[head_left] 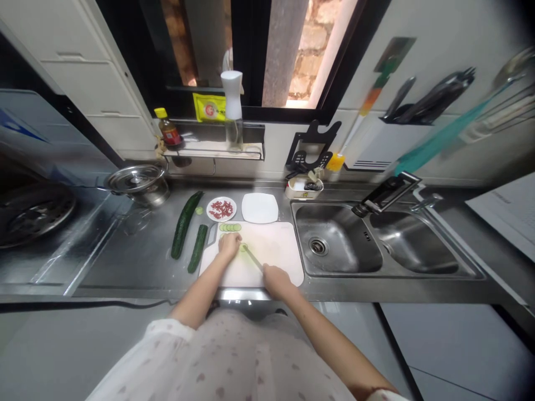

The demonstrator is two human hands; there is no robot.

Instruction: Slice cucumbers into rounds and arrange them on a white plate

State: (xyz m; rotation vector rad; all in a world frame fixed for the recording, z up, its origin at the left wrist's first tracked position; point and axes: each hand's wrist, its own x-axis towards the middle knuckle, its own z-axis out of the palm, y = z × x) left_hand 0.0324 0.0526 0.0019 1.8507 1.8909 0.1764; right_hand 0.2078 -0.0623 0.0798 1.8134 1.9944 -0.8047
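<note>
On the white cutting board [276,250], my right hand [276,281] is wrapped round the handle of a knife [253,259], its blade pointing up and left. The blade tip touches or lies beside a small green slice [243,247]. My left hand [229,244] rests on the board with curled fingers, left of the blade; what is under the fingers is too small to make out. Behind it lies a row of cucumber slices [230,228]. A long cucumber [184,225] and a shorter cut one [198,249] lie left of the board.
Behind the board are a plate of chopped red pieces [221,209] and a white plate [259,208]. A double sink [340,239] with a black faucet [387,194] is at the right. A lidded pot [144,185] stands at the back left, below a shelf [209,151].
</note>
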